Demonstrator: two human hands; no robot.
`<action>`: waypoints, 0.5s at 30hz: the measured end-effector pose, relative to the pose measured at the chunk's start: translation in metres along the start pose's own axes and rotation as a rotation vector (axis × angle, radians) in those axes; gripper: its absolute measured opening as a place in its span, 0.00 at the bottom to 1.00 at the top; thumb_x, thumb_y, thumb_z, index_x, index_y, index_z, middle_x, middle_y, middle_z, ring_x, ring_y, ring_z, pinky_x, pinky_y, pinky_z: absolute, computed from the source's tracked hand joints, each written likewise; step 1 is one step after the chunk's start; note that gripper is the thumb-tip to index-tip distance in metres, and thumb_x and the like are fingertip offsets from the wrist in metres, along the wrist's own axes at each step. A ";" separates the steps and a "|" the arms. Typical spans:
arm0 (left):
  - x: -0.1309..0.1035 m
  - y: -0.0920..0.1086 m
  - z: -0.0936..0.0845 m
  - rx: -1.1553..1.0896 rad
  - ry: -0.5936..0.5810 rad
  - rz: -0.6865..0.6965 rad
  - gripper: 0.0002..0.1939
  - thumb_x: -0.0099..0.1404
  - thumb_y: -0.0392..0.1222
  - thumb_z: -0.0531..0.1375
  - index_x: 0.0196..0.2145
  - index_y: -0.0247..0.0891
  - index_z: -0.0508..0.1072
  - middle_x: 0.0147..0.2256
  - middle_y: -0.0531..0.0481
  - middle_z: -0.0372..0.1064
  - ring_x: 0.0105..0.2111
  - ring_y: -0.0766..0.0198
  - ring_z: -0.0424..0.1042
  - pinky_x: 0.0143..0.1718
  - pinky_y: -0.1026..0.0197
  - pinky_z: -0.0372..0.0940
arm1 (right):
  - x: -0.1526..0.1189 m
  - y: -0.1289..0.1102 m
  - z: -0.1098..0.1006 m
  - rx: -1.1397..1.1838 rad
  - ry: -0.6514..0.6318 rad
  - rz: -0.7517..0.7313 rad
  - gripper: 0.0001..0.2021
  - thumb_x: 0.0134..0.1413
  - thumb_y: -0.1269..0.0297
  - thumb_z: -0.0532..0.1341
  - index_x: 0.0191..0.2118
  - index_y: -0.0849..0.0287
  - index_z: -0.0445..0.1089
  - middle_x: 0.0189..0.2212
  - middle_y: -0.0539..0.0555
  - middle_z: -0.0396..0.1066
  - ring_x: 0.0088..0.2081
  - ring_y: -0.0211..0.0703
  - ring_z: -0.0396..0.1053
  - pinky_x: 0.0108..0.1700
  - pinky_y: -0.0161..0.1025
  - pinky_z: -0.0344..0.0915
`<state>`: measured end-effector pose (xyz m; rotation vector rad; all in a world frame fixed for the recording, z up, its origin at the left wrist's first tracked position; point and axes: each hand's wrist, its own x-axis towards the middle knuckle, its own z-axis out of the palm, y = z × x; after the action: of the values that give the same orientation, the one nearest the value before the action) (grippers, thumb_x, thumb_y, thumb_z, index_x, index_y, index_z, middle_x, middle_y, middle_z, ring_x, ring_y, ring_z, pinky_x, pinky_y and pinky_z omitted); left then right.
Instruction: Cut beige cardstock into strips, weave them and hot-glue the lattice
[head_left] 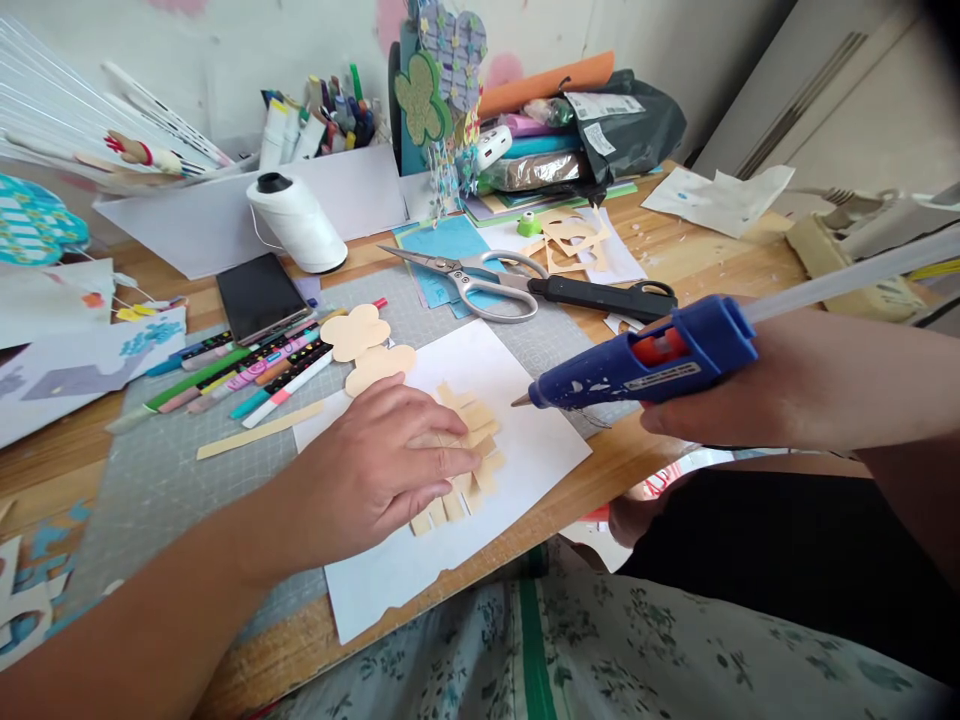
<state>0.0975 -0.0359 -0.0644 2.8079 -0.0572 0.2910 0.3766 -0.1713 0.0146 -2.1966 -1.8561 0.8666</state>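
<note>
My right hand (727, 400) grips a blue hot glue gun (622, 365), with a long clear glue stick (862, 270) running out of its back. The gun's nozzle points left, just above a sheet of white paper (536, 435). With fingers stretched out, my left hand (390, 455) lies flat on a piece of cut beige paper strips (476, 425), covering part of it. Beyond my left fingers lie flower-shaped beige paper cutouts (356, 332). A single beige strip (259, 432) rests on the grey cutting mat (180, 500).
Scissors (487, 285) and a black-handled tool (600, 293) lie behind the paper. Several markers (247, 370), a phone (261, 298) and a white thread spool (296, 222) stand or lie back left. A green clover decoration (422, 98) and packed craft supplies (540, 170) are against the wall.
</note>
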 end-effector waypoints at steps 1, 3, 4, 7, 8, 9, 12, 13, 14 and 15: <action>0.000 0.000 0.000 0.002 0.002 0.002 0.12 0.67 0.36 0.59 0.48 0.44 0.73 0.46 0.46 0.73 0.46 0.54 0.70 0.53 0.44 0.56 | 0.000 0.001 0.001 0.020 -0.016 0.013 0.06 0.41 0.69 0.61 0.28 0.51 0.71 0.24 0.46 0.73 0.25 0.46 0.72 0.23 0.36 0.70; 0.000 0.000 0.001 0.005 -0.003 -0.004 0.13 0.67 0.36 0.58 0.49 0.44 0.73 0.46 0.46 0.73 0.46 0.53 0.69 0.52 0.44 0.56 | -0.001 0.003 0.002 0.075 -0.039 0.015 0.04 0.42 0.68 0.61 0.28 0.51 0.70 0.22 0.46 0.71 0.23 0.44 0.72 0.20 0.35 0.68; 0.000 0.001 0.000 0.003 -0.006 -0.013 0.13 0.68 0.36 0.58 0.48 0.44 0.73 0.47 0.46 0.72 0.46 0.53 0.69 0.52 0.44 0.56 | -0.002 0.004 0.002 0.099 -0.045 0.008 0.04 0.42 0.68 0.61 0.27 0.52 0.70 0.21 0.46 0.71 0.21 0.43 0.71 0.19 0.34 0.67; 0.001 0.006 -0.002 0.000 -0.043 -0.065 0.13 0.68 0.36 0.57 0.49 0.45 0.73 0.48 0.45 0.71 0.47 0.53 0.68 0.51 0.44 0.57 | -0.004 0.006 0.004 0.135 -0.050 -0.002 0.04 0.43 0.69 0.60 0.27 0.52 0.70 0.19 0.45 0.70 0.20 0.41 0.71 0.18 0.31 0.64; 0.002 0.008 -0.003 0.005 -0.059 -0.089 0.13 0.69 0.36 0.56 0.49 0.46 0.73 0.48 0.45 0.70 0.47 0.53 0.67 0.52 0.44 0.56 | -0.004 0.007 0.004 0.140 -0.064 0.011 0.04 0.44 0.69 0.60 0.27 0.53 0.71 0.19 0.45 0.70 0.20 0.40 0.71 0.19 0.30 0.64; 0.002 0.010 -0.003 0.014 -0.071 -0.112 0.13 0.69 0.36 0.55 0.49 0.47 0.73 0.48 0.45 0.70 0.48 0.52 0.67 0.53 0.43 0.55 | -0.005 0.007 0.004 0.149 -0.084 0.025 0.05 0.44 0.70 0.59 0.28 0.53 0.72 0.18 0.45 0.70 0.20 0.40 0.71 0.18 0.29 0.63; 0.002 0.016 -0.005 0.054 -0.071 -0.156 0.14 0.69 0.35 0.54 0.47 0.49 0.73 0.47 0.46 0.69 0.49 0.51 0.65 0.57 0.37 0.46 | -0.007 0.006 0.006 0.239 -0.185 0.016 0.07 0.46 0.72 0.59 0.29 0.53 0.73 0.18 0.44 0.72 0.20 0.39 0.72 0.18 0.28 0.63; 0.003 0.017 -0.006 0.063 -0.063 -0.161 0.14 0.68 0.35 0.55 0.46 0.50 0.73 0.46 0.47 0.69 0.48 0.51 0.65 0.57 0.36 0.44 | -0.007 0.005 0.007 0.287 -0.226 -0.010 0.08 0.46 0.72 0.59 0.30 0.53 0.73 0.19 0.44 0.73 0.21 0.40 0.73 0.19 0.28 0.64; 0.003 0.018 -0.006 0.068 -0.055 -0.165 0.13 0.68 0.35 0.55 0.45 0.50 0.74 0.45 0.48 0.69 0.48 0.51 0.65 0.56 0.36 0.43 | -0.007 0.004 0.008 0.334 -0.267 -0.043 0.08 0.47 0.73 0.59 0.31 0.53 0.74 0.20 0.44 0.74 0.23 0.40 0.74 0.21 0.29 0.66; 0.004 0.019 -0.005 0.066 -0.052 -0.169 0.13 0.67 0.35 0.56 0.45 0.49 0.74 0.44 0.49 0.69 0.47 0.51 0.65 0.55 0.38 0.45 | -0.006 0.002 0.009 0.361 -0.310 -0.078 0.09 0.48 0.73 0.59 0.32 0.53 0.74 0.22 0.44 0.75 0.24 0.40 0.74 0.23 0.29 0.68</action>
<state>0.0985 -0.0522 -0.0528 2.8624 0.1796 0.1833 0.3735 -0.1801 0.0083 -1.8421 -1.7178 1.4642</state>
